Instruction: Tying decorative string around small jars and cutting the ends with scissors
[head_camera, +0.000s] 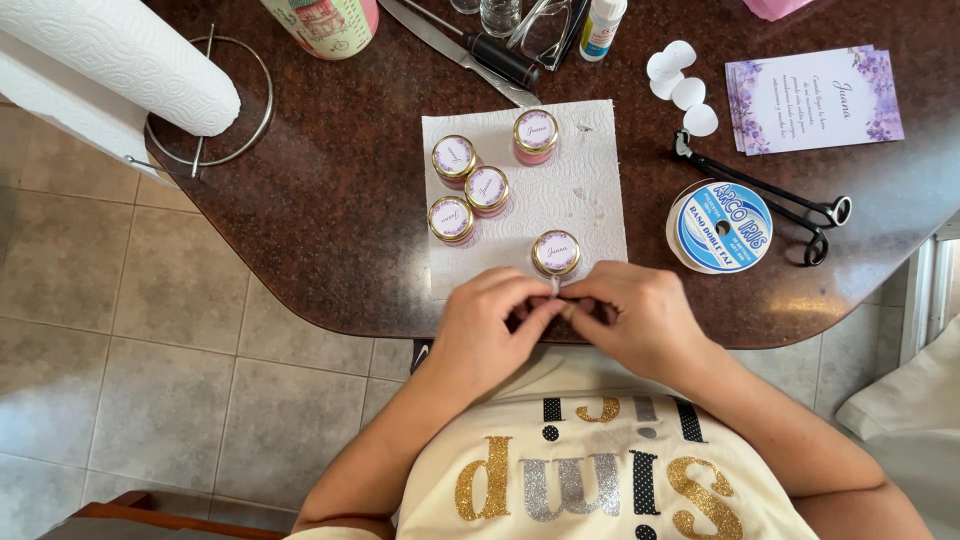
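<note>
My left hand (490, 320) and my right hand (635, 315) meet at the near edge of the table, fingertips pinched together on a thin white ribbon (556, 288). The ribbon runs up to a small pink jar with a gold lid (556, 253) just beyond my fingers. Several more such jars (470, 190) stand on a white paper towel sheet (590, 190); one jar (536, 136) sits apart at the sheet's far edge.
A ribbon spool (720, 227) and black scissor-like tongs (790, 200) lie to the right, with white round stickers (680, 85) and floral cards (815, 98) behind. A paper towel roll (120, 60) on a holder stands far left. A knife (450, 45), small bottles and a tin line the back.
</note>
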